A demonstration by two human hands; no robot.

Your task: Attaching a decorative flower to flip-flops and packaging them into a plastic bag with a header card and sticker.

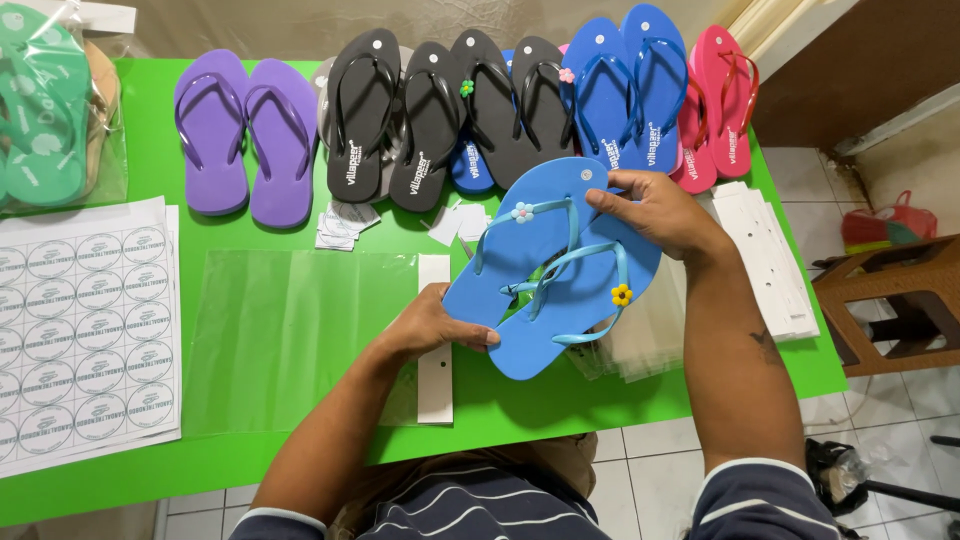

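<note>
Light blue flip-flops, stacked as a pair, sit held above the green table: left hand pinches the heel end, right hand grips the toe end, fingers curled. Clear plastic bag lies just left of the left hand, black flip-flops beyond both

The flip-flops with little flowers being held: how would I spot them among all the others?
On the green table, below the rows of sandals, both hands hold a pair of light blue foam flip-flops stacked together. Unlike the darker blue pair behind, one strap carries a yellow flower, the other a pale blue one.
</note>
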